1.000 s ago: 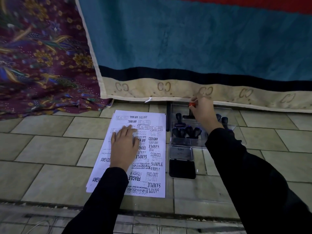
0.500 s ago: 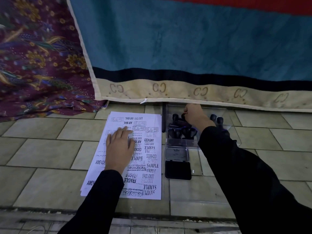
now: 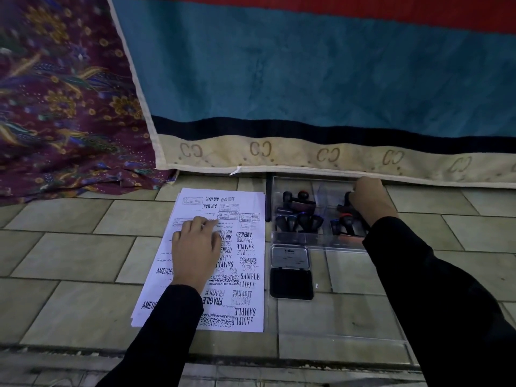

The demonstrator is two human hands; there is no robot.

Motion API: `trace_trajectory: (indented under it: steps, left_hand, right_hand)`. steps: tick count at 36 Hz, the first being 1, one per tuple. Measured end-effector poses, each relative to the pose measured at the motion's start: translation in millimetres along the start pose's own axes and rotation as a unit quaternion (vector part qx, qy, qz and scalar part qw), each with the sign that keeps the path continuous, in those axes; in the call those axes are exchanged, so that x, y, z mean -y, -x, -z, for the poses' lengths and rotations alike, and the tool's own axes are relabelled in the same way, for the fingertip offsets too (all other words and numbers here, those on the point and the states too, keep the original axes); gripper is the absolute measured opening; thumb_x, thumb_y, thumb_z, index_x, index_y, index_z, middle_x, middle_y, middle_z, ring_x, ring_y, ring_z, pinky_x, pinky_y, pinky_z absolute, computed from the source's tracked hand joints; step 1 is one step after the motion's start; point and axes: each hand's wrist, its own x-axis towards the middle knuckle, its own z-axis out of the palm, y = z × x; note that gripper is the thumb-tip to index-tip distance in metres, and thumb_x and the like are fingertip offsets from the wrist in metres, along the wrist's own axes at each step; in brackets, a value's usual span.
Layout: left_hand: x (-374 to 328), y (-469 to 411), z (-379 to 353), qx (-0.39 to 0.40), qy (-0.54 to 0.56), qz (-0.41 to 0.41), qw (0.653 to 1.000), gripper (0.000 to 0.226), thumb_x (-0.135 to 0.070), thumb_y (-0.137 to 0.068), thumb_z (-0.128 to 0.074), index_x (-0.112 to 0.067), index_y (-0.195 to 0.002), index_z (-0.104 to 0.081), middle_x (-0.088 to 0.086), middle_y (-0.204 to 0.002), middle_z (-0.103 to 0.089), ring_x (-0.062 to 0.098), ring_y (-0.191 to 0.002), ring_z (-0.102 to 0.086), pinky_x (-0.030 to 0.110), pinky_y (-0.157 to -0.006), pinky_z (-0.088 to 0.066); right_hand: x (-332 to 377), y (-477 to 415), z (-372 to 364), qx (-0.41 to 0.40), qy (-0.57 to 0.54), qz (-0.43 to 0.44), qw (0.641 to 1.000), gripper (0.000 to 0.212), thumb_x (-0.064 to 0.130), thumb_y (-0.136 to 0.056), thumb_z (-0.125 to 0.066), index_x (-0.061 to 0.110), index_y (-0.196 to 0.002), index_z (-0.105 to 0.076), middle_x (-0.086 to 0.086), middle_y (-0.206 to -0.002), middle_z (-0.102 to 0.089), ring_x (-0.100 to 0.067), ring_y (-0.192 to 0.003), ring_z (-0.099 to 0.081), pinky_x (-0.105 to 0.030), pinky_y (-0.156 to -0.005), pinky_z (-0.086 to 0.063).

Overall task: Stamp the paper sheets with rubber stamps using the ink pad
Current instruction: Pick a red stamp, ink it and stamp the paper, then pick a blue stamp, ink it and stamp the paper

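White paper sheets [image 3: 248, 247] lie in a slightly fanned stack on the tiled floor [image 3: 69, 247], long axis running away from me toward the hanging blanket [image 3: 307, 79]. The top sheet is crowded with black impressions: AIR MAIL, FAX OUT, AMENDED, SAMPLE, EXPRESS, FRAGILE. Most read upside down from my side, a few upright.

My view has the left hand [image 3: 195, 252] flat on the sheet, fingers relaxed and spread, pressing it down.

Just right of the stack sits the open ink pad [image 3: 291, 283], black pad nearer me, its lid [image 3: 290, 256] folded away; the lid's brand looks like "Artline".

Beyond it, black-handled rubber stamps [image 3: 298, 219] stand in a clear tray [image 3: 315, 238]. The right hand [image 3: 368, 201] reaches into its right compartment, fingers curled against a handle; I cannot tell whether they grip it.
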Motion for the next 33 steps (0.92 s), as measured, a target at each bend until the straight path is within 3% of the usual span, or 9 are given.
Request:
trace_trajectory:
  steps: [8,11,14,18,22,25,29,33]
  left_hand:
    - [1.8,-5.2,6.8,0.067,0.054,0.027,0.996,0.034,-0.029,-0.091,-0.052,-0.024,-0.124,-0.057,0.003,-0.117,-0.054,0.024,-0.111,-0.045,0.04,-0.089,-0.035]
    - [-0.2,-2.4,12.2,0.046,0.08,0.029,0.995,0.035,-0.03,-0.091,-0.053,-0.023,-0.125,-0.055,0.002,-0.119,-0.056,0.024,-0.113,-0.045,0.039,-0.092,-0.032]
    - [-8.6,6.2,21.5,0.025,0.156,-0.026,0.987,0.036,-0.042,-0.09,-0.048,-0.026,-0.122,-0.055,-0.007,-0.121,-0.054,0.014,-0.113,-0.044,0.034,-0.094,-0.03]
    - [-27.3,21.0,31.9,0.072,0.237,-0.126,0.961,0.044,-0.055,-0.087,-0.045,-0.033,-0.124,-0.052,-0.017,-0.125,-0.047,-0.002,-0.118,-0.036,0.03,-0.102,-0.029]
    - [-45.7,37.1,32.2,0.11,0.233,-0.18,0.949,0.054,-0.064,-0.081,-0.051,-0.035,-0.126,-0.05,-0.019,-0.13,-0.043,-0.002,-0.124,-0.034,0.028,-0.106,-0.024]
    - [-53.4,47.1,26.7,0.133,0.219,-0.189,0.948,0.066,-0.074,-0.076,-0.049,-0.037,-0.131,-0.045,-0.019,-0.141,-0.035,0.001,-0.132,-0.025,0.029,-0.112,-0.018]
    - [-58.8,54.8,21.1,0.145,0.213,-0.182,0.949,0.079,-0.081,-0.07,-0.049,-0.036,-0.135,-0.04,-0.018,-0.147,-0.028,0.002,-0.136,-0.019,0.028,-0.112,-0.012]
    - [-60.7,57.3,17.2,0.138,0.2,-0.183,0.953,0.083,-0.082,-0.064,-0.054,-0.03,-0.129,-0.048,-0.012,-0.144,-0.034,0.008,-0.136,-0.024,0.028,-0.112,-0.015]
  right_hand:
    - [7.5,1.0,-1.2,0.003,0.034,-0.014,0.999,0.015,0.011,-0.081,-0.063,0.0,-0.091,-0.061,-0.02,-0.095,-0.062,-0.035,-0.09,-0.062,-0.03,-0.063,-0.041]
    - [9.0,0.9,-2.8,0.002,0.007,-0.003,1.0,0.014,0.012,-0.079,-0.066,0.001,-0.085,-0.06,-0.02,-0.092,-0.063,-0.034,-0.086,-0.061,-0.03,-0.06,-0.04]
    - [9.4,0.6,-3.2,-0.004,-0.041,0.006,0.999,0.019,0.015,-0.077,-0.069,0.001,-0.085,-0.059,-0.018,-0.085,-0.06,-0.032,-0.086,-0.06,-0.03,-0.061,-0.04]
    - [7.5,5.7,0.3,-0.052,-0.128,0.017,0.99,0.019,0.011,-0.076,-0.069,0.002,-0.089,-0.059,-0.02,-0.089,-0.064,-0.031,-0.085,-0.06,-0.029,-0.064,-0.042]
    - [10.9,23.2,10.0,-0.117,-0.176,0.064,0.975,0.025,0.012,-0.08,-0.065,0.006,-0.105,-0.06,-0.017,-0.093,-0.067,-0.029,-0.085,-0.062,-0.023,-0.067,-0.038]
    - [20.6,55.1,16.5,-0.145,-0.222,0.111,0.958,0.023,0.013,-0.08,-0.067,0.012,-0.103,-0.065,-0.011,-0.098,-0.066,-0.015,-0.076,-0.062,-0.017,-0.068,-0.041]
    - [35.6,122.5,17.2,-0.082,-0.281,0.152,0.944,0.017,0.018,-0.082,-0.069,0.018,-0.097,-0.063,0.007,-0.085,-0.063,0.004,-0.063,-0.059,-0.007,-0.054,-0.046]
    - [34.8,176.4,-0.5,-0.03,-0.323,0.201,0.924,0.021,0.015,-0.079,-0.073,0.019,-0.097,-0.064,0.015,-0.08,-0.065,0.001,-0.072,-0.063,-0.013,-0.064,-0.053]
